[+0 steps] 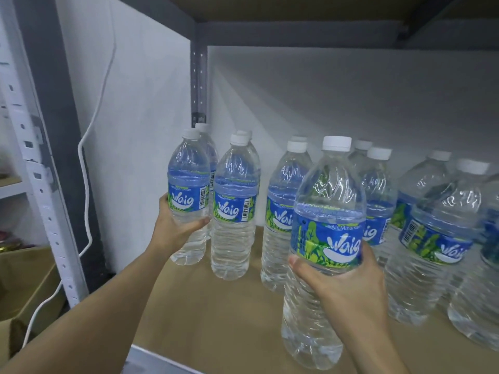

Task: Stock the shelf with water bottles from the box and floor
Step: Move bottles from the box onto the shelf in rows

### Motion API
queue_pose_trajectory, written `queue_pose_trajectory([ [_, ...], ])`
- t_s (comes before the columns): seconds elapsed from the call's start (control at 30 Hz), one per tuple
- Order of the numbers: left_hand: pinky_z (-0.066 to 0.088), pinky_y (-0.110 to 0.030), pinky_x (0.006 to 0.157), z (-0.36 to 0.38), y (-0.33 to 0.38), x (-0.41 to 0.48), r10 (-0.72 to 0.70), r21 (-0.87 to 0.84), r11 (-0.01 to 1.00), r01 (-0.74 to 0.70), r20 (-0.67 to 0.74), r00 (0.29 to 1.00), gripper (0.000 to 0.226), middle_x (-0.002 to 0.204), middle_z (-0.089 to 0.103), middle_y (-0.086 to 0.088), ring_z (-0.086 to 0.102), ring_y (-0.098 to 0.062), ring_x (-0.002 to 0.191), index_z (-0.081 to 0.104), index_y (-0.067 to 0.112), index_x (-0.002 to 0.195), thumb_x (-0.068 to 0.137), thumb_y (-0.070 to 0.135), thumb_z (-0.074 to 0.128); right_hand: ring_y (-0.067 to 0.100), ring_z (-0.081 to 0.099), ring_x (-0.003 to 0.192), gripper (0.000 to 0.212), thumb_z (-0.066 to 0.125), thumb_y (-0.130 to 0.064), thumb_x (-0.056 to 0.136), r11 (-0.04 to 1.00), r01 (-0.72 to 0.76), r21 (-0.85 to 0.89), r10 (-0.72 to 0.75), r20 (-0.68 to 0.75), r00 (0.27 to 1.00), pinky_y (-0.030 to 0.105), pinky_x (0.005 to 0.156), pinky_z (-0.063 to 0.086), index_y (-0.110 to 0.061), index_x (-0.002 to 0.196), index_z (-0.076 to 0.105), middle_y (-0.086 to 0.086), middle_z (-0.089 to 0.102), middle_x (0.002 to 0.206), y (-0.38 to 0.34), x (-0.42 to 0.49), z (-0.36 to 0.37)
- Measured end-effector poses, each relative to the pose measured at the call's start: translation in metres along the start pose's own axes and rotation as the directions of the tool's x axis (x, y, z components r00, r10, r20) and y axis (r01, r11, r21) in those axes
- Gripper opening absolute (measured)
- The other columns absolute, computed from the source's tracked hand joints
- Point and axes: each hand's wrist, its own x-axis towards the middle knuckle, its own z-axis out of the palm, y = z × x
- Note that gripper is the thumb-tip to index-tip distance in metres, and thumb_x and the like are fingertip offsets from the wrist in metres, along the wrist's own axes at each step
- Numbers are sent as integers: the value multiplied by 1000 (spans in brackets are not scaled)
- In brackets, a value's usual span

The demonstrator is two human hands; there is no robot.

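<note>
My left hand (176, 225) grips a clear water bottle (189, 184) with a blue and green label and a white cap, upright at the far left of the brown shelf board (210, 314). My right hand (340, 276) holds a second such bottle (324, 211) around its middle, closer to me and just above the shelf front. Several more of these bottles stand on the shelf: one (235, 209) right beside the left bottle, others (280, 211) behind my right hand, and a group (432, 233) at the right.
A grey metal upright (198, 85) stands in the back corner and a dark shelf (297, 12) hangs overhead. White walls close the back and left. A white cable (86, 168) hangs at the left, beside a pale perforated rack post (40, 184) and cardboard boxes (27, 287).
</note>
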Motion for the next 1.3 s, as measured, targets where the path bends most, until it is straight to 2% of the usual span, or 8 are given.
queue_pose_trajectory([
  [0.23,38,-35,100,-10,18,-10,-132,150,982,115,110,985,120,135,44,1,47,-20,122,5,18,149,64,11,90,-7,67,73,56,96,-24,52,1000,9,17,-8,-25,1000,16,66,47,-29,96,62,-15,73,83,-4,-3,-10],
  [0.33,31,-45,109,-9,32,-29,-191,294,927,234,-167,967,102,144,34,-17,32,-36,133,17,14,147,69,4,81,-7,66,73,55,96,-25,52,1000,19,-2,-19,-36,999,14,64,46,-29,94,61,-14,73,84,-3,-5,-18],
  [0.43,30,-41,100,12,58,-76,79,336,941,38,-329,941,68,128,40,-21,34,-37,120,36,2,132,69,-8,59,-6,65,73,57,96,-26,51,999,22,-39,-23,-42,999,11,63,48,-27,95,60,-12,71,86,-1,-6,-31],
  [0.53,33,-36,97,49,81,-124,278,305,930,-204,-219,935,58,115,46,-11,40,-27,110,43,4,122,68,-12,57,-7,66,70,57,96,-23,51,997,38,-61,-41,-56,998,6,60,47,-25,94,59,-11,71,84,-1,-10,-53],
  [0.87,33,-26,74,190,150,-253,192,273,901,-338,448,873,22,115,65,-9,58,-27,109,66,12,105,94,17,47,-15,64,71,56,95,-16,55,993,57,-106,-78,-208,975,0,60,41,-29,93,56,-18,69,83,0,-8,-162],
  [1.0,34,-27,91,234,174,-300,178,234,903,-360,559,810,38,138,53,-7,49,-24,126,53,18,133,96,22,48,-24,56,75,60,95,-20,55,978,77,-192,-128,-272,954,-5,63,37,-33,95,52,-23,62,87,5,-11,-224],
  [1.17,34,-32,105,300,180,-346,53,297,882,-366,709,703,51,150,38,-3,41,-25,134,35,20,146,98,35,41,13,65,98,72,89,-49,46,944,42,-326,-175,-391,904,36,88,54,-29,107,57,-9,68,101,28,-7,-294],
  [1.3,9,-40,120,339,161,-373,-40,407,794,-450,775,631,79,161,14,-5,9,-21,149,14,12,154,94,61,30,15,64,98,71,89,-47,48,933,11,-360,-187,-457,870,40,88,54,-26,108,57,-7,67,101,45,-1,-334],
])
